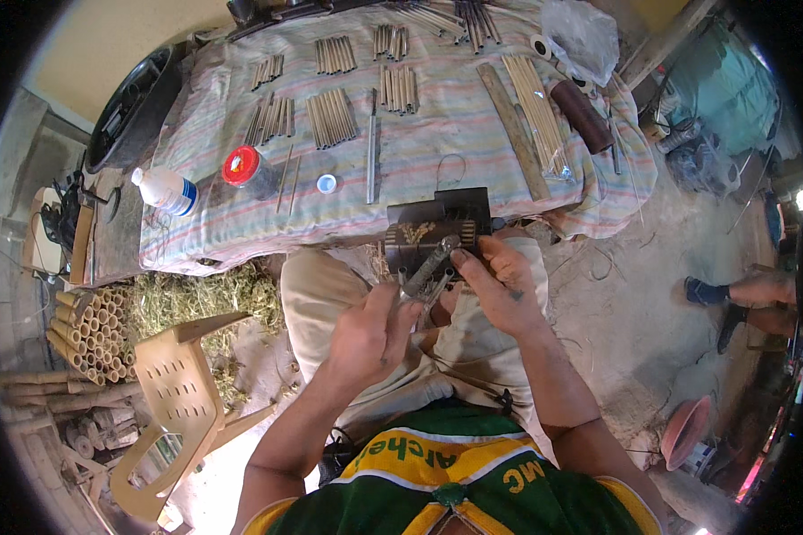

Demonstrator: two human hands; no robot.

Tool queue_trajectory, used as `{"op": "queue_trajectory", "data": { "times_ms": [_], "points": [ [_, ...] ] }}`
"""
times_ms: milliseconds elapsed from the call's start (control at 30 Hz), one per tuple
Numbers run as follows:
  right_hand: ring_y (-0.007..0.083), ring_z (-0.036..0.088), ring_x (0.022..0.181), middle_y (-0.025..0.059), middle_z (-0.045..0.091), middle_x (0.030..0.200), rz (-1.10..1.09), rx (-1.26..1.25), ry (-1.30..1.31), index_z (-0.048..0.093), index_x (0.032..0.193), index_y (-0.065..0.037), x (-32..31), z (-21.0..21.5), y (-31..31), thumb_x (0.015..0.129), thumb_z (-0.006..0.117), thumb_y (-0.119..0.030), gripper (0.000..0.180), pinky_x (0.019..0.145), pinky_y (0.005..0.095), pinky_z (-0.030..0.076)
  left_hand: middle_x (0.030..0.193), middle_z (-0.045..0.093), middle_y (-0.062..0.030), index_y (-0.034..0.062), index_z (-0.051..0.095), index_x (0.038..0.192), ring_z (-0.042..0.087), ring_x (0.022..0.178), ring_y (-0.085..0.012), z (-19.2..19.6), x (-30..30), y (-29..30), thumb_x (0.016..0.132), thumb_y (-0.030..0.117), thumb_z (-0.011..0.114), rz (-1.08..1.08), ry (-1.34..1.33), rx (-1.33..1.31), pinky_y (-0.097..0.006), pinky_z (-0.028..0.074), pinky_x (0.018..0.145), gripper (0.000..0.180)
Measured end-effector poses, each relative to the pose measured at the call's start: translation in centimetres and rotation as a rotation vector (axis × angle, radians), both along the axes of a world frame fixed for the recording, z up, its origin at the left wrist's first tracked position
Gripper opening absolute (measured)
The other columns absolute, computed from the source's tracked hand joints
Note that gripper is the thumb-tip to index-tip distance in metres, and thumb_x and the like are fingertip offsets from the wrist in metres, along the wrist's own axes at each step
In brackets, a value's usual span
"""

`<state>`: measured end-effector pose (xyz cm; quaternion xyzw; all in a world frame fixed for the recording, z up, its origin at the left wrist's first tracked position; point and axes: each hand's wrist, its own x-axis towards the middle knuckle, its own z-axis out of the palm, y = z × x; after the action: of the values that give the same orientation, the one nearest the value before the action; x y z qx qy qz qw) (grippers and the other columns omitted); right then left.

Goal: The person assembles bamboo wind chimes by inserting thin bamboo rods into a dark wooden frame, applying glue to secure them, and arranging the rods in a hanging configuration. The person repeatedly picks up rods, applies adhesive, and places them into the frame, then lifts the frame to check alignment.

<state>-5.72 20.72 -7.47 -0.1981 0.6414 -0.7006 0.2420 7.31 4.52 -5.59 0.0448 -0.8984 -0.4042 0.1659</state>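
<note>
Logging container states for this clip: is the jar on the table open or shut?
Shut: the jar has its red lid on, covering the mouth. How tightly it is fastened, I cannot tell.

An open stretch of cloth-covered tabletop [455, 119] lies between a silver-handled tool [371, 162] and a flat wooden strip [516, 134], while a dark, gold-patterned piece [412, 234] obstructs the near side.
</note>
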Motion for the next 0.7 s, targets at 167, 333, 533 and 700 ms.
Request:
{"op": "queue_trajectory", "data": {
  "times_ms": [167,333,533,700],
  "points": [
    [0.0019,0.042,0.058,-0.0052,0.05,0.066,-0.018,0.078,0.091,0.057,0.084,-0.005,-0.2,0.0,0.2,0.096,0.062,-0.022,0.022,0.048,0.0213,0.033,0.072,0.059,-0.0207,-0.0031,0.054,0.103,0.059,0.058,-0.0409,-0.1,0.2,0.1,0.09,0.01,0.062,0.003,0.228,0.029,-0.046,0.046,0.051,0.021],
    [0.0017,0.043,0.061,-0.0056,0.05,0.066,-0.014,0.057,-0.087,0.058,0.086,-0.004,-0.4,0.1,0.3,0.096,0.062,-0.022,0.021,0.05,0.0206,0.033,0.069,0.056,-0.0114,-0.0027,0.054,0.099,0.055,0.056,-0.0252,-0.5,0.3,-1.7,0.093,0.013,0.06,0.094,0.132,0.011,-0.036,0.043,0.053,0.018],
    [0.0022,0.045,0.067,-0.005,0.054,0.072,-0.008,0.14,0.138,0.061,0.089,-0.003,-3.3,0.9,0.6,0.095,0.061,-0.022,0.02,0.057,0.022,0.037,0.062,0.042,-0.0032,0.0,0.052,0.083,0.039,0.058,-0.0103,-2.6,0.4,-14.3,0.101,0.023,0.054,0.72,0.296,0.135,-0.029,0.033,0.052,0.029],
    [0.0038,0.046,0.071,-0.0058,0.054,0.078,0.028,0.069,0.09,0.063,0.092,-0.001,-6.5,2.3,0.7,0.095,0.061,-0.018,0.018,0.062,0.0204,0.04,0.059,0.051,-0.012,-0.0021,0.059,0.087,0.049,0.054,-0.0295,-7.0,0.4,-23.2,0.096,0.03,0.059,0.856,0.058,-0.231,-0.04,0.042,0.056,0.033]
  ]
}}
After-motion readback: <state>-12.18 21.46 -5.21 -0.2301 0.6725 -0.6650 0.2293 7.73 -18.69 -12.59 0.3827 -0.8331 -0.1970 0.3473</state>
